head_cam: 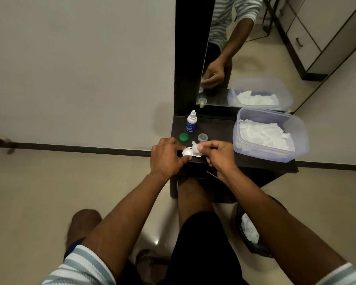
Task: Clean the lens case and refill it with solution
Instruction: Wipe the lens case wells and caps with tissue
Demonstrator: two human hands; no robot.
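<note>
On the dark shelf (218,128) there is one lens case (190,152), one solution bottle (191,121), two loose caps and one plastic container (269,134). Two hands work over the shelf.

The left hand (167,157) has its fingers curled at the left end of the lens case; the thumb and the fingertips press on the rim of the left well and hold the case down on the shelf. Just beyond this hand, a little to its right, lies the green cap (183,137). Farther beyond it stands the solution bottle, upright, white with a blue label, its nozzle pointing up.

The lens case lies flat between the two hands, touching both. It is white, and its long axis runs from left to right, from one hand to the other. The left well is open and faces up; the right well is partly hidden.

Just beyond the right hand lies the clear cap (202,138). The right hand (218,155) pinches a small white piece (195,146) between thumb and forefinger, directly over the right well; whether it is tissue cannot be told.

To the right of the right hand, well apart from it, stands the plastic container, open, with white tissues (263,134) inside.
</note>
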